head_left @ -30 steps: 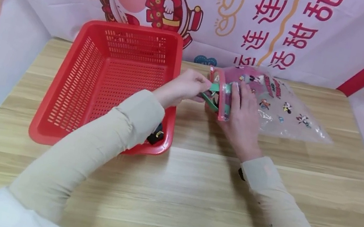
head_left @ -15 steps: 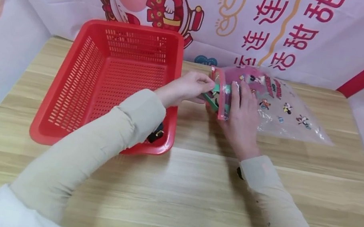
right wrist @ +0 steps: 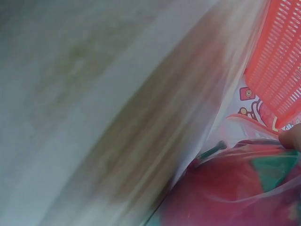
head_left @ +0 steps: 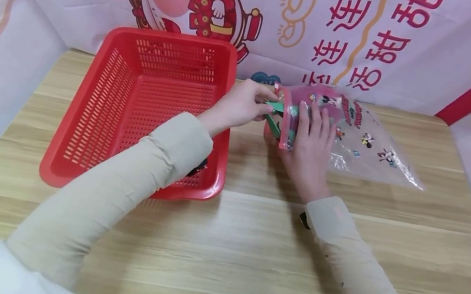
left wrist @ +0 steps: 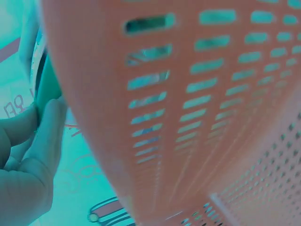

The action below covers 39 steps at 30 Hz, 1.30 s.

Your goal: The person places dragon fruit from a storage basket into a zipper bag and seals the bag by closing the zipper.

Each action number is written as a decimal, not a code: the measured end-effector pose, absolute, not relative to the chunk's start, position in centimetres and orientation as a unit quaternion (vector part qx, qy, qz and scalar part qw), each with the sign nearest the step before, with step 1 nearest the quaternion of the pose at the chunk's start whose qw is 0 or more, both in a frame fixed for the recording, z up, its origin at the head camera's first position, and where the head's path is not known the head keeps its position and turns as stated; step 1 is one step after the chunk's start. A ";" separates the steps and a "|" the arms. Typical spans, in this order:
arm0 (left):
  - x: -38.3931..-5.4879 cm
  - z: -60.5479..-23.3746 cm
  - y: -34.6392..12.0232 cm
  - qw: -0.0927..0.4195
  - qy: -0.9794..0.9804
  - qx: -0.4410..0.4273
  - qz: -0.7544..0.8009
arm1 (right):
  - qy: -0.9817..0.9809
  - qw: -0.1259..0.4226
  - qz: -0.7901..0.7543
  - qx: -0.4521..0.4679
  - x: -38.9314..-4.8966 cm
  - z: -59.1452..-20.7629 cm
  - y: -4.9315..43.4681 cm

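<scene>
My left hand (head_left: 243,103) pinches a green strip-like item (head_left: 275,105) between thumb and fingers at the mouth of a clear plastic zip bag (head_left: 377,146). The left wrist view shows the same green piece (left wrist: 48,87) between thumb and fingertips. My right hand (head_left: 311,152) grips the bag just behind its pink zip edge (head_left: 286,124), fingers across the top; its thumb is hidden in the head view. Cartoon prints cover the bag. Through the film, the right wrist view shows a red-pink mass (right wrist: 211,193) and a green patch (right wrist: 275,169). The green item's full shape is hidden.
A red perforated basket (head_left: 219,181) stands left of the bag, under my left forearm. A small dark item (head_left: 198,168) lies in its near right corner, partly hidden by the sleeve. Behind the wooden table (head_left: 215,264) hangs a printed cloth (head_left: 273,64).
My left hand has risen slightly and shifted its hold on the green item. My right hand and the bag have moved slightly left. The sleeve now covers more of the dark item.
</scene>
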<state>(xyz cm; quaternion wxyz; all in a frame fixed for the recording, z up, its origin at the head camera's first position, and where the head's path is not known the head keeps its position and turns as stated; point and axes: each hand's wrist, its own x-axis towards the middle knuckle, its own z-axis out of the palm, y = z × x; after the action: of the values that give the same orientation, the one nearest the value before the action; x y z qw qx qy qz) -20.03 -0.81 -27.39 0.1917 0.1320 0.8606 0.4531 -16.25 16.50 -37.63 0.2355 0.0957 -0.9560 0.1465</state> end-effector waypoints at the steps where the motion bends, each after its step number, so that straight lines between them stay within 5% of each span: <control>1: -20.1 -27.5 -0.8 0.190 0.855 0.128 0.465 | -0.956 0.234 0.148 0.093 -16.3 -37.6 16.4; 24: -20.6 -27.5 0.4 0.258 0.781 0.012 0.569 | -0.952 0.241 0.156 0.104 -17.0 -37.5 16.6; 39: -20.3 -28.0 0.5 0.268 0.777 0.034 0.568 | -0.946 0.258 0.166 0.102 -17.2 -37.5 16.4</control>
<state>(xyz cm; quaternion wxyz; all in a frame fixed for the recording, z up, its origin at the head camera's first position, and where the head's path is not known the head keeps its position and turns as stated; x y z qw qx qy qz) -20.25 0.51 -27.96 0.2683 0.0342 0.7772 0.5681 -17.25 16.44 -37.52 0.2585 0.1020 -0.9461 0.1663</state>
